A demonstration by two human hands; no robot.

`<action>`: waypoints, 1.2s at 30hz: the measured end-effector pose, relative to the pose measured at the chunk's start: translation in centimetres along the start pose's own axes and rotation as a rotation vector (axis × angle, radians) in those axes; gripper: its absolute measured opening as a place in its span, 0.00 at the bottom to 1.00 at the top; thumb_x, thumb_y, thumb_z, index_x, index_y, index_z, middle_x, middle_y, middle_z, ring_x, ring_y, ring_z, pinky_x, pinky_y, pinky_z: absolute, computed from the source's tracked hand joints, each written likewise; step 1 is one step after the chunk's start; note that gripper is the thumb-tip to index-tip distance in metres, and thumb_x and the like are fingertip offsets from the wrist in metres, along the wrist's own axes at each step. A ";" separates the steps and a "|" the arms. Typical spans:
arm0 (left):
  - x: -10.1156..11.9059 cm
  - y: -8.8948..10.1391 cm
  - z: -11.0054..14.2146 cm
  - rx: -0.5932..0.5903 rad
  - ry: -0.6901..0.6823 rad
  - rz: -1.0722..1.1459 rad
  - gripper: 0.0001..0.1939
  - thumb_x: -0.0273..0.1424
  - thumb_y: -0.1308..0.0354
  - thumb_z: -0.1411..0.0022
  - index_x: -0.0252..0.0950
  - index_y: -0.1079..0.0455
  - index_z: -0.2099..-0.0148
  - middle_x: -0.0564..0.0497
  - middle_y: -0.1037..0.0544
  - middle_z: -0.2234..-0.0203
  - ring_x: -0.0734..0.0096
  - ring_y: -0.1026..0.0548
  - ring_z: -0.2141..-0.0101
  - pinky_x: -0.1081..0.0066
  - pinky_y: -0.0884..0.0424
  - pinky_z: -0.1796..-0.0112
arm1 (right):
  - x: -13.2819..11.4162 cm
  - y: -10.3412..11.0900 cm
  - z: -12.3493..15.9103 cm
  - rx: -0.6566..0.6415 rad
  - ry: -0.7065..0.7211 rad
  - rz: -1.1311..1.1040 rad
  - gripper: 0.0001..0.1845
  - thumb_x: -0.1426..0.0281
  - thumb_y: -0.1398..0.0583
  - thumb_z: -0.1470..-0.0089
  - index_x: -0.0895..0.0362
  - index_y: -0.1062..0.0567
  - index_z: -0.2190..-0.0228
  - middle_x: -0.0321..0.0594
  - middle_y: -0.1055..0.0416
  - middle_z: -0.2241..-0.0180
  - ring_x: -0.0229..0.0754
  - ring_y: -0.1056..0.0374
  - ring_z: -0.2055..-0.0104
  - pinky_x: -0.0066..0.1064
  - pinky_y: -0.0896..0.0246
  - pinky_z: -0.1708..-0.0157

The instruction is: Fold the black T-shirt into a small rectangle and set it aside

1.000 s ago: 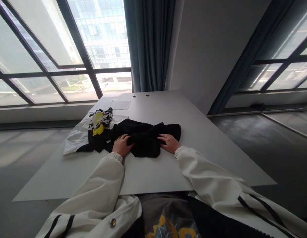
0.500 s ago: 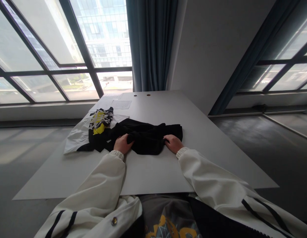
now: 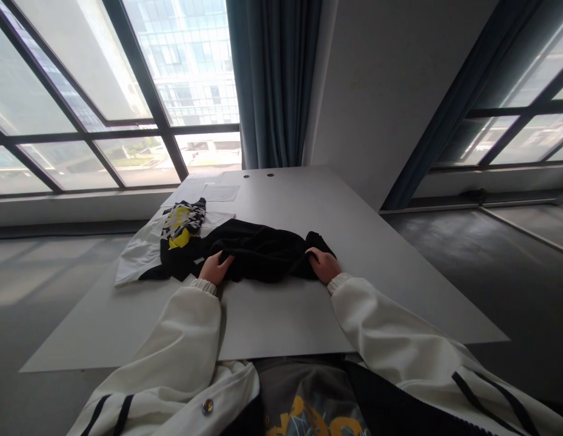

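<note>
Spreading widest, the white table (image 3: 285,321): bears the black garment (image 3: 263,248) and reaches out past it on every side.
Black garment: lies creased across the tabletop in front of me; half a second ago a slack flap hung from its middle towards me, and now that near edge runs longer and straighter, so I judge the cloth is better drawn out between my two grips.
White garment (image 3: 138,251): rumpled, left of the black garment.
Patterned cloth (image 3: 181,221): on the white garment, left of the black garment and slightly beyond; where its dark part meets the black garment I cannot tell.
Paper sheet (image 3: 220,193): flat, beyond the black garment, towards its left.
Left hand (image 3: 212,269): thumb and fingers clamped on the black garment's near left edge, further left than before.
Right hand (image 3: 326,266): pinching the black garment's right end, which has bunched up where it lay flat.
</note>
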State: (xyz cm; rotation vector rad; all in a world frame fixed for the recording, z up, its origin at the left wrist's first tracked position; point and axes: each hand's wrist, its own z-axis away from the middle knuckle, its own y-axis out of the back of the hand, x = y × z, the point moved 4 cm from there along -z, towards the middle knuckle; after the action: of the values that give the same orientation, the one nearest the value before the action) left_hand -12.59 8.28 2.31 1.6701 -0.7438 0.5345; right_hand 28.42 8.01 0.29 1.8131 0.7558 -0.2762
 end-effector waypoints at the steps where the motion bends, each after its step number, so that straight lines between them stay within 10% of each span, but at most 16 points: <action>1: -0.2 0.2 0.0 0.005 -0.006 0.054 0.27 0.53 0.46 0.33 0.36 0.20 0.51 0.44 0.14 0.58 0.49 0.18 0.53 0.59 0.24 0.51 | -0.2 0.1 0.1 -0.018 0.016 -0.016 0.16 0.65 0.46 0.34 0.48 0.19 0.54 0.36 0.19 0.67 0.48 0.23 0.66 0.35 0.32 0.61; 7: -0.5 0.6 0.7 0.252 0.133 -0.109 0.23 0.49 0.38 0.35 0.39 0.24 0.46 0.43 0.16 0.55 0.49 0.19 0.51 0.55 0.26 0.45 | -0.5 0.6 0.2 -0.026 0.003 -0.133 0.14 0.63 0.45 0.37 0.50 0.19 0.58 0.34 0.24 0.73 0.45 0.29 0.71 0.34 0.36 0.65; 11: 0.6 1.2 1.3 0.504 -0.060 -0.298 0.24 0.42 0.35 0.35 0.40 0.27 0.40 0.40 0.29 0.36 0.47 0.32 0.35 0.51 0.38 0.33 | 0.5 0.6 -0.2 0.062 -0.030 -0.129 0.12 0.59 0.41 0.38 0.51 0.21 0.66 0.37 0.24 0.71 0.46 0.29 0.68 0.36 0.35 0.63; 15: 0.4 0.3 0.6 0.352 -0.254 -0.326 0.23 0.35 0.45 0.28 0.42 0.29 0.34 0.44 0.35 0.29 0.49 0.41 0.28 0.49 0.43 0.30 | 2.0 0.5 -1.0 0.194 0.015 -0.052 0.11 0.61 0.40 0.40 0.53 0.20 0.62 0.45 0.21 0.60 0.52 0.27 0.55 0.45 0.32 0.49; 22: -1.6 -0.9 -0.3 0.077 -0.192 -0.209 0.20 0.40 0.49 0.27 0.41 0.24 0.41 0.44 0.25 0.36 0.54 0.29 0.35 0.52 0.34 0.34 | 2.9 0.0 -1.2 0.131 0.104 -0.056 0.31 0.71 0.44 0.40 0.50 0.30 0.36 0.46 0.28 0.38 0.53 0.34 0.35 0.52 0.42 0.31; 30: -2.6 -0.2 0.2 -0.107 -0.312 -0.143 0.44 0.52 0.30 0.44 0.39 0.34 0.31 0.38 0.35 0.30 0.45 0.35 0.32 0.48 0.37 0.33 | 3.6 -0.1 -1.5 0.148 0.055 0.155 0.25 0.72 0.42 0.40 0.51 0.22 0.42 0.46 0.36 0.32 0.58 0.48 0.26 0.55 0.52 0.27; 36: -0.8 -0.3 0.6 -0.080 -0.285 -0.301 0.41 0.46 0.29 0.45 0.42 0.33 0.32 0.41 0.29 0.34 0.44 0.27 0.38 0.49 0.31 0.38 | 4.7 -0.9 -2.4 -0.067 -0.016 0.095 0.25 0.69 0.45 0.36 0.53 0.25 0.40 0.49 0.26 0.39 0.55 0.32 0.36 0.55 0.46 0.31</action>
State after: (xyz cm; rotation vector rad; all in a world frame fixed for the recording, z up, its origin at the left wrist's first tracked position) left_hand -12.90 7.84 1.40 1.7625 -0.6895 0.0539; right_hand 31.06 12.06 -1.99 1.7762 0.6582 -0.2000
